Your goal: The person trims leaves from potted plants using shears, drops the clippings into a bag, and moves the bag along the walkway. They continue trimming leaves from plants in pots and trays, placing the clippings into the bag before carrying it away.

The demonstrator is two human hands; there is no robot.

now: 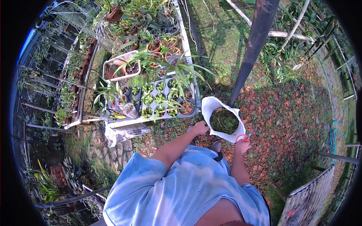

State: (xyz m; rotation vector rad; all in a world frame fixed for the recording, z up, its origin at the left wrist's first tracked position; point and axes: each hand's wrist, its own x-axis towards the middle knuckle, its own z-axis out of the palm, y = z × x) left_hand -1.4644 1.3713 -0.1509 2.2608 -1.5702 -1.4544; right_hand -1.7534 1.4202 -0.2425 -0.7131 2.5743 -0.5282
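Note:
A white sack [212, 102] stands open on the ground in front of me, with green and brown plant matter [224, 121] inside. My left hand [201, 128] is closed at the sack's left edge, its fingers wrapped on the rim. At the sack's lower right edge is my right hand [242, 145], closed round red-handled scissors [243, 138] and touching the rim there. The blades of the scissors are hard to make out.
A dark metal post [250, 52] rises just behind the sack. To the left, a bench [195, 90] holds potted plants and a grey tray [152, 101] of seedlings. A printed bag [126, 132] lies below it. A teal hose [332, 137] runs at the right.

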